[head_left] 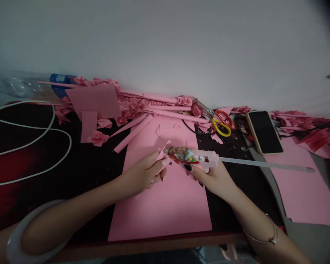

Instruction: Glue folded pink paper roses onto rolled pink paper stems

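My right hand [213, 179] is wrapped round the grip of a pale pink hot glue gun [206, 156], whose nozzle end is crusted with colourful decoration. A long translucent glue stick [264, 164] juts from its back to the right. In my left hand [145, 172], thumb and fingers pinch a narrow pink paper strip [162, 154]. The nozzle tip is at the strip's upper part; whether they touch I cannot tell. Below both hands lies a large pink paper sheet [165, 216] on the dark table.
Pink paper flowers [134, 106] and rolled paper tubes [134, 134] lie along the wall. Scissors [221, 123] with red and yellow handles rest beside a phone [265, 132]. A plastic bottle [24, 84] and white cable [63, 134] are left; more pink sheets [305, 190] lie right.
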The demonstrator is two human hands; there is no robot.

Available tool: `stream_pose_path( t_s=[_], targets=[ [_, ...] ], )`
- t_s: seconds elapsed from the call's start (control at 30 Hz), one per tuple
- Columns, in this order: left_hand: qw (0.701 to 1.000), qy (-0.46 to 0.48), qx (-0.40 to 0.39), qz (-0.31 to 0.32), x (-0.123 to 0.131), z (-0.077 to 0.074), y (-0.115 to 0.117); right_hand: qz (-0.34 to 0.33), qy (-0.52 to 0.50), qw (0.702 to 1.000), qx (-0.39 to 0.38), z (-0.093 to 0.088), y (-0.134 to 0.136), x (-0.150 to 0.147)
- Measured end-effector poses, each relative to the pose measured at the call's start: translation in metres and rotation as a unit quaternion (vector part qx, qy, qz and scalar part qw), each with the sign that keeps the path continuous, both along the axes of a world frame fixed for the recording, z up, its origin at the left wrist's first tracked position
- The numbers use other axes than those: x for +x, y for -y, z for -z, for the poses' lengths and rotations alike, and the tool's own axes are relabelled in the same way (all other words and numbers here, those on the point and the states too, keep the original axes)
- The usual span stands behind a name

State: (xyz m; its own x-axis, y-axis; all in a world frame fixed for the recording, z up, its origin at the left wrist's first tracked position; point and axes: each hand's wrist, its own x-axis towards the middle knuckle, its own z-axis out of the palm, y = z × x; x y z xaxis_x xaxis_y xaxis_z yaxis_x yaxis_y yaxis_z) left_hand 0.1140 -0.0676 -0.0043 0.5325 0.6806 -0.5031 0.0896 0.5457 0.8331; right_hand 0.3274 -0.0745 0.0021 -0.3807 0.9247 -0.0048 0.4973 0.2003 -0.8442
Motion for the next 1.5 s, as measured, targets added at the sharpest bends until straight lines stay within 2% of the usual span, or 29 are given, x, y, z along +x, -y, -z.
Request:
stream_pose_path(
  t_s=[0.7, 0.93, 1.23, 1.4, 1.5],
  targets=[
    [1.0, -0.003, -0.007, -0.009, -0.0006, -0.0006, -0.002, 0.004, 0.012, 1.0, -0.006, -0.0011, -0.0002, 0.0016],
    [1.0, -0.009, -0.017, -0.018, 0.0008, -0.0045, -0.001, 0.0, 0.02, 1.0, 0.013, -0.0021, -0.0008, 0.002],
    [1.0, -0.006, -0.012, -0.014, -0.0008, -0.0008, -0.0019, -0.002, 0.012, 1.0, 0.008, -0.0027, -0.0009, 0.0015],
    [1.0, -0.002, -0.023, -0.019, 0.0002, -0.0018, -0.0015, 0.04, -0.01, 0.998, -0.052, -0.0022, 0.0004, 0.0017],
    [0.999, -0.006, -0.028, -0.019, 0.0005, -0.0035, -0.0014, 0.041, -0.043, 0.995, -0.082, -0.0016, 0.0002, 0.0017]
  ],
)
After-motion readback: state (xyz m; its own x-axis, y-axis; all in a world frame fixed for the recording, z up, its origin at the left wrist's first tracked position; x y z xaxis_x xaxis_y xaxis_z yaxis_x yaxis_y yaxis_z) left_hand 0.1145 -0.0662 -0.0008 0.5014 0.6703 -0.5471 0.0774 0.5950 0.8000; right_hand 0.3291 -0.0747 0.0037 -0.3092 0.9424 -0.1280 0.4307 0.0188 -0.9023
